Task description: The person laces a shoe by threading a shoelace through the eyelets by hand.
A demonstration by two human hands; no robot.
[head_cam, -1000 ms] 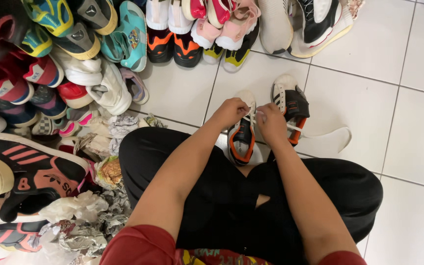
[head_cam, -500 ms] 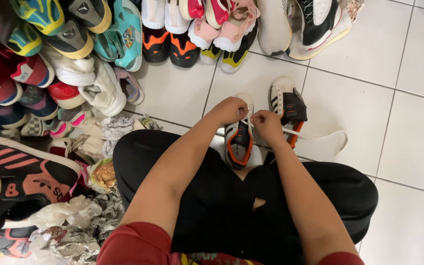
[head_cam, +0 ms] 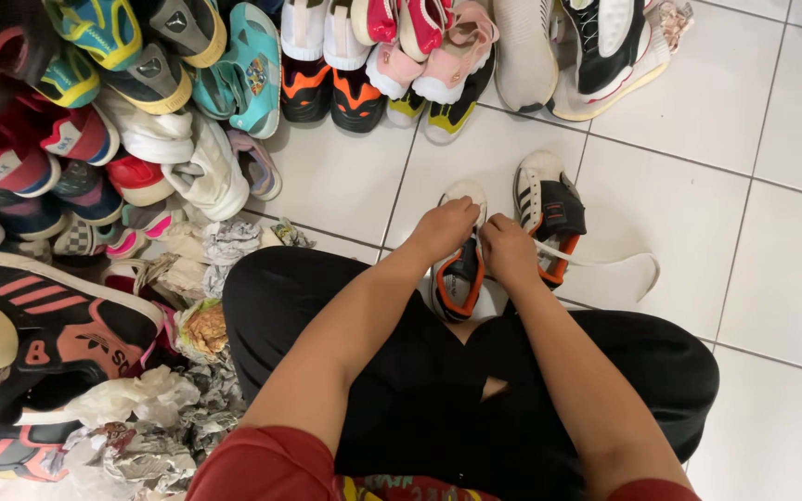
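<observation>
Leftward, a heap of shoes (head_cam: pixel 95 139) fills the upper left of the frame, with crumpled paper (head_cam: pixel 141 427) at lower left; at centre, the left hand (head_cam: pixel 445 227) is clenched on the white shoe with orange trim (head_cam: pixel 459 278) on the tiled floor (head_cam: pixel 772 232); the right hand (head_cam: pixel 505 249) pinches its laces; just right stands 1 matching shoe (head_cam: pixel 549 209).
</observation>
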